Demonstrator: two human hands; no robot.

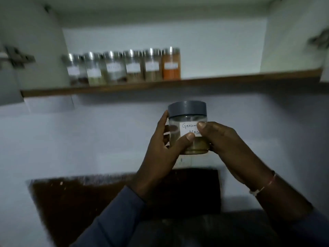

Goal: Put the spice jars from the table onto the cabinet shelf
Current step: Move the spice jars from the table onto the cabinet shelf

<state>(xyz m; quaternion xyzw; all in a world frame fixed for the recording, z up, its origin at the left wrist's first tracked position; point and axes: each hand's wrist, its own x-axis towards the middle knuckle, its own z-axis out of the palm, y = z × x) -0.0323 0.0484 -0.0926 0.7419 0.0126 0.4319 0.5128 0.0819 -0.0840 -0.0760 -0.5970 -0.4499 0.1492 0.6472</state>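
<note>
A wooden shelf (213, 79) runs across the cabinet at twelve o'clock. Six labelled jars (122, 66) stand directly on it in a touching row toward eleven o'clock; the rightmost holds orange powder.

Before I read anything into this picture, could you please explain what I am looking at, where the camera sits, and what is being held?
There is no machine here: a person works with bare hands, and the one picture comes from a wide-angle camera worn on the head, looking forward at them. The left hand and the right hand together hold a clear jar with a grey lid and a handwritten label that starts "Garam"; thumbs cover the rest. Some yellowish powder sits at its bottom. The grip is from both sides, with the jar upright, in the air below the shelf. Above, an open cabinet has a wooden shelf, where six labelled spice jars stand in a row on its left half; the rightmost holds orange powder. Below the hands lies a dark brown table, blurred by motion.
</note>
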